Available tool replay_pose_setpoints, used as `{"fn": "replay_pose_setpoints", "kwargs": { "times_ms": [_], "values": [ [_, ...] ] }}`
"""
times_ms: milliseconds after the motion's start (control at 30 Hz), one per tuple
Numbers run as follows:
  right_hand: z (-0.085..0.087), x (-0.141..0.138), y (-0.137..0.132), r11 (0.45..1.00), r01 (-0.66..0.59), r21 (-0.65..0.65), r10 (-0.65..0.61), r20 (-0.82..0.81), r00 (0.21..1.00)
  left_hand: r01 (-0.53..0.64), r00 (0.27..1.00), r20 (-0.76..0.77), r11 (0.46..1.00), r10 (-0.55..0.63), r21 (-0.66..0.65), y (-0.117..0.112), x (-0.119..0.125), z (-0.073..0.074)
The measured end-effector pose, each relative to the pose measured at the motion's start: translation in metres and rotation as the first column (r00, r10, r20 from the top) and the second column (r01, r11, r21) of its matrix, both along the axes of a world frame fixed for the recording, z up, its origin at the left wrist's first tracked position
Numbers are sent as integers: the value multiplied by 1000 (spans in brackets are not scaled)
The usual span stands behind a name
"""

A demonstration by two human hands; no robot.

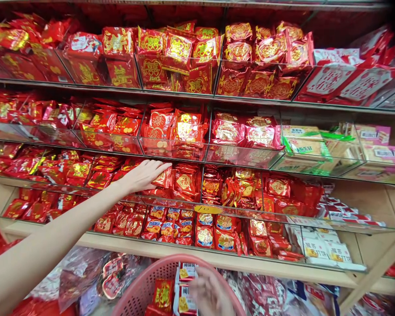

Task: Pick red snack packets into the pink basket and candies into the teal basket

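My left hand (145,174) reaches up to the third shelf, fingers stretched out over a red snack packet (163,177) in a clear-fronted bin. Whether the fingers grip the packet I cannot make out; they lie on it. My right hand (210,293) is low at the bottom edge, blurred, inside or over a pink plastic basket (141,287). The basket holds a red packet (163,295) and white-and-red packets (187,274). The right fingers appear curled by those packets.
Several shelves of red and gold packets (181,52) run across the wall behind clear dividers. Green and pink biscuit packs (304,142) sit at the right. A yellow price tag (208,209) hangs on a bin front. Bagged goods (85,272) lie below the wooden ledge.
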State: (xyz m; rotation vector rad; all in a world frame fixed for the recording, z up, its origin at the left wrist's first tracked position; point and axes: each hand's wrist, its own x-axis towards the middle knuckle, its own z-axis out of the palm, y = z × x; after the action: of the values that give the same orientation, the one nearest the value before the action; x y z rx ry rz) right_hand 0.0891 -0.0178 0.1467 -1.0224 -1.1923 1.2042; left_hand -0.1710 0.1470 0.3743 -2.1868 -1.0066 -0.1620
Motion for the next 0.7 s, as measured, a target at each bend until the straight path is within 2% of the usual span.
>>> {"fn": "replay_pose_setpoints", "kwargs": {
  "times_ms": [67,100,133,167,233,300,367,467,700],
  "values": [
    [37,-4,22,992,-15,124,6,75,997,11,1000,-26,1000,-11,10,2,0,0],
    [58,-6,36,964,-47,262,-11,216,976,15,999,-38,1000,-15,16,2,1,0],
    [78,-9,49,908,-103,407,-57,364,930,19,999,-49,1000,-18,23,2,1,-1],
    [97,-13,63,828,-134,544,-155,452,879,22,998,-57,999,-20,30,2,2,-1],
    [126,-26,87,659,-215,720,-338,539,771,26,998,-63,999,-24,45,3,2,-2],
    [142,-41,106,525,-292,800,-491,564,664,32,998,-58,998,-29,57,4,2,-3],
    [148,-57,120,443,-363,819,-590,572,570,39,998,-43,997,-36,67,6,1,-5],
    [147,-73,132,395,-429,812,-656,576,487,51,999,-9,996,-50,73,8,-1,-8],
    [137,-81,140,448,-426,786,-672,610,419,83,995,55,996,-85,46,8,-2,-15]
  ]
}}
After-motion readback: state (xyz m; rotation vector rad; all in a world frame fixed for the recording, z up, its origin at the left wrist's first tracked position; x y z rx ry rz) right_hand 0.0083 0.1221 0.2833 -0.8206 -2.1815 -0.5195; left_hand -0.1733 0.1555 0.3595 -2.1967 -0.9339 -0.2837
